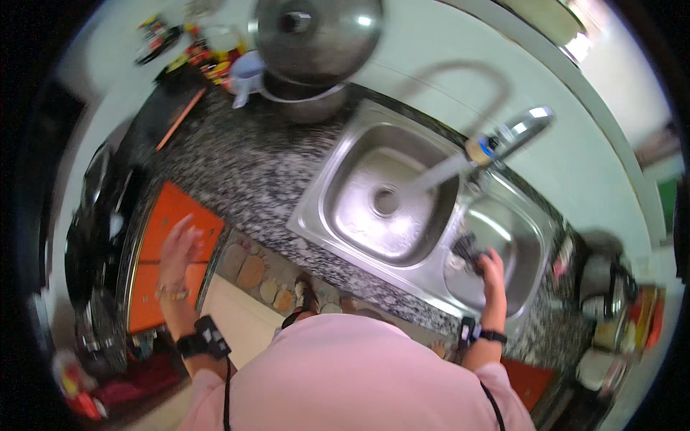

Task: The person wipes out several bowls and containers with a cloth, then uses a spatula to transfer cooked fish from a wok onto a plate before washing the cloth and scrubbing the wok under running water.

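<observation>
My right hand (489, 265) is over the right basin (520, 264) of a stainless-steel double sink, its fingers closed on a dark scrubber (464, 245). Blur hides the scrubber's exact form. A pale item (456, 263) lies beside it near the divider. Water (436, 176) streams from the chrome faucet (520, 132) into the left basin (360, 229), close to its drain (386, 201). My left hand (182, 250) is raised in the air, fingers apart and holding nothing, with orange cabinet doors (148, 293) behind it.
A large metal pot (307, 108) with its lid (323, 40) tilted up stands on the speckled granite counter (259, 161). Beside it is a pale plastic jug (248, 73). Several items, including a dark pot (598, 285), crowd the counter's right end.
</observation>
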{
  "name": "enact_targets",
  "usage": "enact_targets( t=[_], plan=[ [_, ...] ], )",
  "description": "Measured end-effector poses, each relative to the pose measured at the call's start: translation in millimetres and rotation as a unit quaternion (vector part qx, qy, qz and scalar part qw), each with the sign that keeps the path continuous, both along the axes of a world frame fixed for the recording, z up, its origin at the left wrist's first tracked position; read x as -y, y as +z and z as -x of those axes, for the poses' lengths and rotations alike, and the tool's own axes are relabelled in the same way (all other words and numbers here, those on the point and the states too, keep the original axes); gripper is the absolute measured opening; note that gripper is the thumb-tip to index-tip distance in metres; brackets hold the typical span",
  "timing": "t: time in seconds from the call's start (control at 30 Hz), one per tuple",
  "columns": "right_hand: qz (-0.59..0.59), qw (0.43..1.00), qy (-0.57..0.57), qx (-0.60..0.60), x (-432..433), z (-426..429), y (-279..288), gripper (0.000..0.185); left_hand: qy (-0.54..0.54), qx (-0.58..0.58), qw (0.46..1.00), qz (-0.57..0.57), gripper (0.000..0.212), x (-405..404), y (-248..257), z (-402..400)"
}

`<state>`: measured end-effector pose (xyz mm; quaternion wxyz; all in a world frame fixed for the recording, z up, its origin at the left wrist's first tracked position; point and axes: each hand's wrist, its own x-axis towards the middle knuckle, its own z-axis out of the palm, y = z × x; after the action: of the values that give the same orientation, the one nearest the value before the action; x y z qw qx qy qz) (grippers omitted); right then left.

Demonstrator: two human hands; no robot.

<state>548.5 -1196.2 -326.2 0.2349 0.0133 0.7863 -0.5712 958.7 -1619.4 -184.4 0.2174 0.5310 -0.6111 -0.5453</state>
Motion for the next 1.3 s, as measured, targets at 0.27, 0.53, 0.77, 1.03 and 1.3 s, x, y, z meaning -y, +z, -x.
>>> enact_targets(
  t=[0.27, 0.53, 0.77, 1.03, 1.3],
  plan=[
    [-0.475, 0.776, 0.284, -0.302, -111.4, 9.3, -122.4, 0.027, -0.094, -0.054, 0.994, 0.01, 0.04, 9.1, 11.8, -1.7],
    [-0.061, 0.996, 0.042, 0.045, 34.4, -87.7, 60.3, 0.039, 0.056, -0.054, 0.997, 0.014, 0.042, -2.2, -3.5, -133.0],
    [-0.261, 0.603, 0.543, -0.523, 239.3, -51.1, 38.4, 0.02, 0.205, -0.081, 0.974, 0.055, 0.042, 0.2, -29.9, -284.9],
    [0.026, 0.659, 0.682, -0.317, 466.2, -383.0, 79.0, 0.029, 0.388, -0.124, 0.913, 0.021, 0.036, -4.3, -34.1, -470.3],
    [0.062, 0.549, 0.747, -0.369, 637.2, -657.4, 111.2, 0.079, 0.468, -0.169, 0.866, 0.046, 0.034, 11.1, -15.6, -554.9]
  ],
)
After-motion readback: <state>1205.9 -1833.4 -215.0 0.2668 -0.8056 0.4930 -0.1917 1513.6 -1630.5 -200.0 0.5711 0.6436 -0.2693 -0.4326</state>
